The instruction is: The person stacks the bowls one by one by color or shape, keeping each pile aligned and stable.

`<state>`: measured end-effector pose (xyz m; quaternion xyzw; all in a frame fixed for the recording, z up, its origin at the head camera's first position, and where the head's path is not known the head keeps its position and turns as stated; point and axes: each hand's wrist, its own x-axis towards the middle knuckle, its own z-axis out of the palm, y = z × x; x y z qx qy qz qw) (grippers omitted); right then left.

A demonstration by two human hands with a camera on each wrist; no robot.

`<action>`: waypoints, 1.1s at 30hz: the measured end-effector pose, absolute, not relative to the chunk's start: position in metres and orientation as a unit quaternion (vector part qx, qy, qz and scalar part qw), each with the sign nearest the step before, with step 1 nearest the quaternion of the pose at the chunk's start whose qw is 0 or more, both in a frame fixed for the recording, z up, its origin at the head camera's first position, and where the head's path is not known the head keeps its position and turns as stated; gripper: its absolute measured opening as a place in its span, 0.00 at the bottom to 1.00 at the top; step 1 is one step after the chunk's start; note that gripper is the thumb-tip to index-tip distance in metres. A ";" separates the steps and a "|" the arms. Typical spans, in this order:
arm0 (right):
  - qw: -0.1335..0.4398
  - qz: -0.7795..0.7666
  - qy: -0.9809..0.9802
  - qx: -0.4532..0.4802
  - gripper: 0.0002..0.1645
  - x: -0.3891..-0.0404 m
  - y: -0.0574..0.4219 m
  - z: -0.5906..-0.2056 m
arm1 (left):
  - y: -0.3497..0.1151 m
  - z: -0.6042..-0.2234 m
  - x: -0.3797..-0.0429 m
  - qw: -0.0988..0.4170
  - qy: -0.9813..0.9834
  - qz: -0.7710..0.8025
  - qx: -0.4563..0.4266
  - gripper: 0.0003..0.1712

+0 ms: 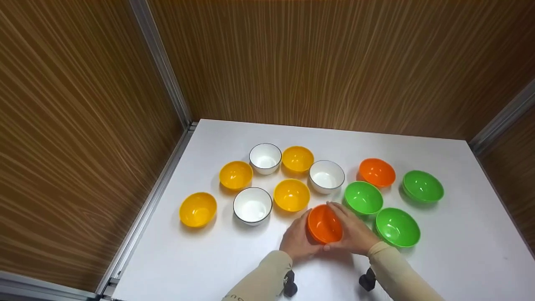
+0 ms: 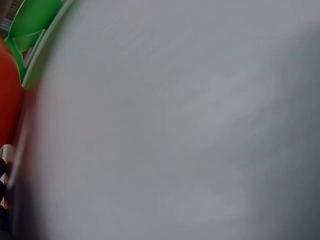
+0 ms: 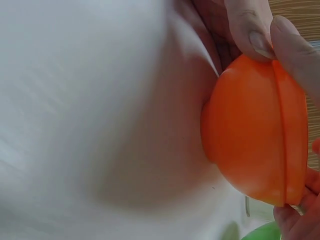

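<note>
Close to the near side of the white table, both hands hold an orange bowl [image 1: 324, 225] between them. My left hand [image 1: 297, 239] grips its left side, and my right hand [image 1: 356, 232] grips the right, fingers along the far rim and thumb at the near side. In the right wrist view the orange bowl [image 3: 247, 125] shows a rim line below its upper edge, like two bowls nested together. Fingertips press on its rim from both sides there. Only a strip of orange shows at the left edge of the left wrist view.
Right of the hands stand three green bowls [image 1: 398, 228] and another orange bowl [image 1: 377, 172]. Several yellow bowls [image 1: 198, 210] and three white bowls [image 1: 252, 205] spread leftward and behind. Wood-patterned panels [image 1: 334, 62] wall the table [image 1: 459, 251] at its back and sides.
</note>
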<state>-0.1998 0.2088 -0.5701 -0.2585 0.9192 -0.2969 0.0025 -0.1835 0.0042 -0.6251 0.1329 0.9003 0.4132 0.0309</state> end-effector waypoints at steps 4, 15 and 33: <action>-0.002 -0.295 0.919 -0.263 0.74 -0.200 0.209 -0.572 | 0.004 -0.627 -0.184 0.024 0.902 0.410 0.135 0.64; 0.007 -0.299 0.918 -0.261 0.74 -0.200 0.209 -0.572 | 0.005 -0.629 -0.184 0.015 0.903 0.406 0.136 0.64; 0.001 -0.301 0.916 -0.266 0.72 -0.198 0.213 -0.563 | 0.005 -0.629 -0.184 0.028 0.901 0.416 0.125 0.66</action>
